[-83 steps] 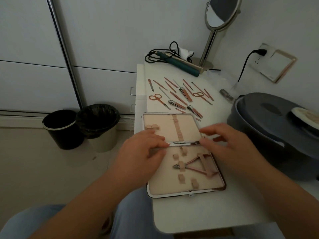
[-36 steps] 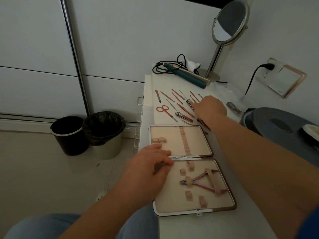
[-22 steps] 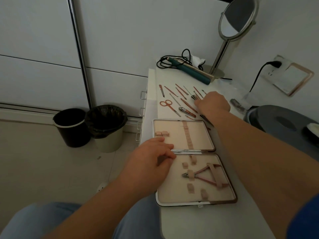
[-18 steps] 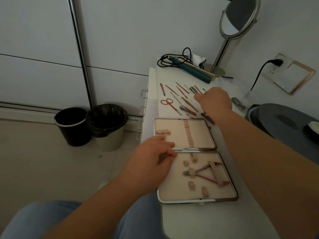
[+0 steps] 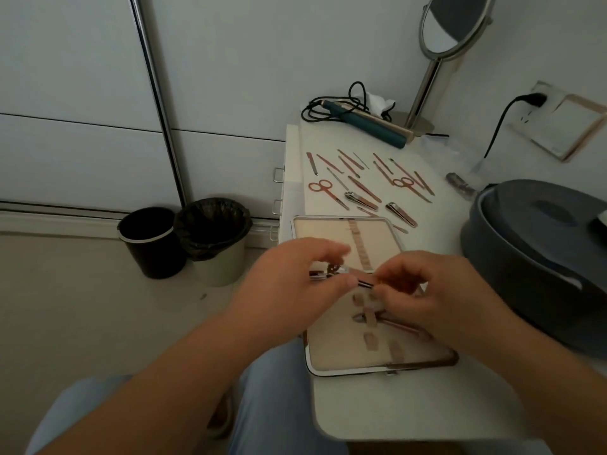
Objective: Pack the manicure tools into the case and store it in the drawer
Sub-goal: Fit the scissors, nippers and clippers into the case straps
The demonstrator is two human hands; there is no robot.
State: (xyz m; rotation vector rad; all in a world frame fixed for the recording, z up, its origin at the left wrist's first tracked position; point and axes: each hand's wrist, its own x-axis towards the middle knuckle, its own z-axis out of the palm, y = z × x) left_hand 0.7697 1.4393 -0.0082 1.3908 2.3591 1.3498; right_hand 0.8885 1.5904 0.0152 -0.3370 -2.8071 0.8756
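The open beige manicure case (image 5: 377, 367) lies on the white table top, with a rose-gold nipper (image 5: 397, 325) strapped in its near half. Over the case's hinge, my left hand (image 5: 292, 284) and my right hand (image 5: 427, 290) both pinch a nail clipper (image 5: 341, 276), one hand at each end. Several loose rose-gold tools lie beyond the case: scissors (image 5: 320, 185), two more clippers (image 5: 361, 200) (image 5: 401, 214), a second pair of scissors (image 5: 404, 182) and thin files and pushers.
A teal hair straightener (image 5: 369, 122) with its cord and a standing mirror (image 5: 455, 24) are at the table's far end. A grey round container (image 5: 542, 251) crowds the right side. Drawer handles (image 5: 278, 175) show on the table's left face. Two bins (image 5: 151, 241) (image 5: 213, 239) stand on the floor.
My right hand has come back from the loose tools with a nail clipper. My left hand has lifted off the case and taken the clipper's other end.
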